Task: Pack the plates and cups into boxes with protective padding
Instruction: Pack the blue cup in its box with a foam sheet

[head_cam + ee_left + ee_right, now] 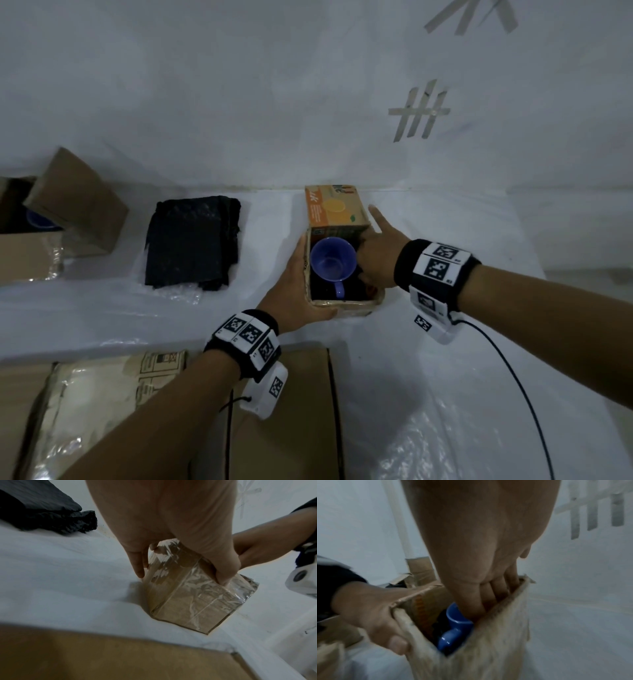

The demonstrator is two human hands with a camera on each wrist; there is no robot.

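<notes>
A small cardboard box [342, 306] with an orange printed flap [334, 209] standing up at its far side sits on the white-covered table. A blue cup [330, 263] stands upright inside it on dark padding, handle toward me. My left hand [291, 291] grips the box's left wall and near corner; in the left wrist view the box [188, 599] is wrapped in clear tape. My right hand [373, 257] has its fingers [488, 601] pushed down between the cup [453, 620] and the right wall [488, 649], with one digit sticking out. Its fingertips are hidden.
A folded stack of black padding [191, 240] lies on bubble wrap [178, 294] to the left. An open cardboard box [68, 205] stands at the far left with something blue inside. Flat cardboard [284, 411] lies near me. A black cable [513, 377] runs from my right wrist.
</notes>
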